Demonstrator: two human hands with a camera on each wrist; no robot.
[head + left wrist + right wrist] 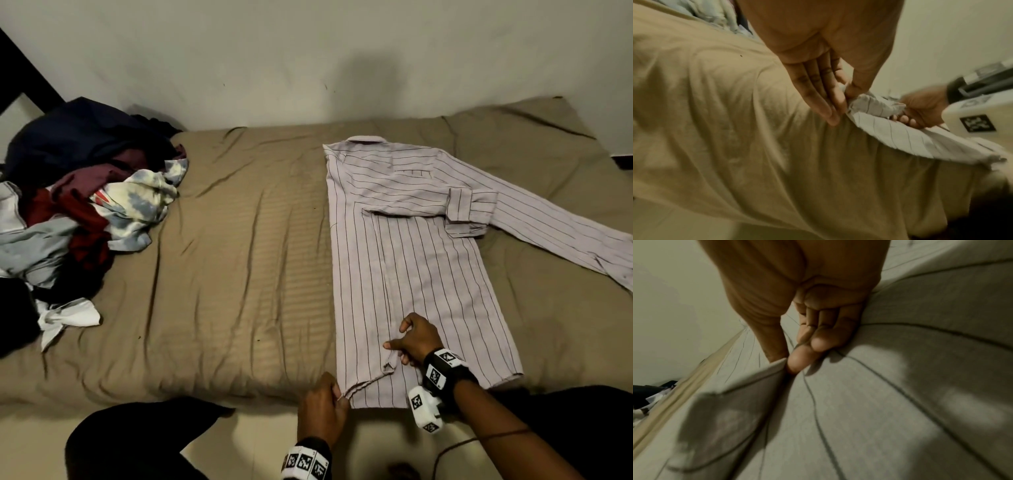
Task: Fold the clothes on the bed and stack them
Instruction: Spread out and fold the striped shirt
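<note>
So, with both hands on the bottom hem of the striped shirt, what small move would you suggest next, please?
Probably pull the hem flat: the left hand pinches its bunched corner, the right hand pinches a raised fold, and the shirt is only half folded, one sleeve still stretched out.

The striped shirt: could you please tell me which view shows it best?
The head view: the striped shirt lies whole on the bed. The left wrist view shows only the hem corner, pinched by the left hand; the right wrist view only close-up fabric, pinched by the right hand.
</note>
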